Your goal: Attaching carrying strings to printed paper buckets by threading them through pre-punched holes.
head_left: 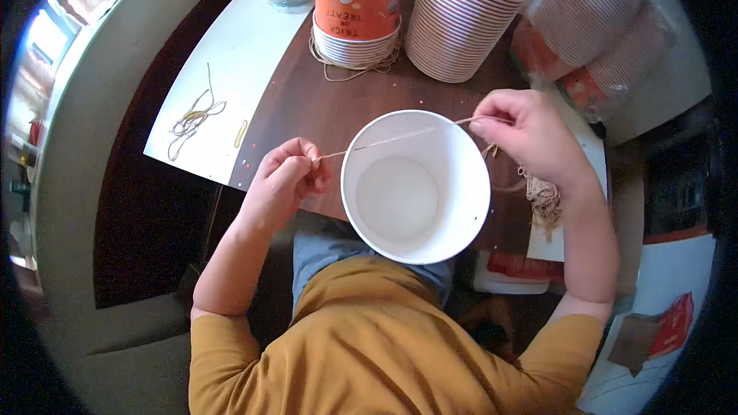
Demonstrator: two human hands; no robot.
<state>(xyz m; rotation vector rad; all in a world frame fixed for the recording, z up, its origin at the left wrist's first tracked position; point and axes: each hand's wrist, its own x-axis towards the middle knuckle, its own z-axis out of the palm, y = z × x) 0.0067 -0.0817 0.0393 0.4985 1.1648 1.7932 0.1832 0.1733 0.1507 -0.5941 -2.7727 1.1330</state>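
Head view: the left hand [286,177] pinches one end of a thin twine [384,141] between pressed fingers; the right hand [530,134] pinches the other end. The twine runs taut across one white paper bucket [453,177] at the dark worktop [323,104] edge. Three orange cup stacks [461,23] behind are cut off; a twine bundle [544,198] lies partly hidden.
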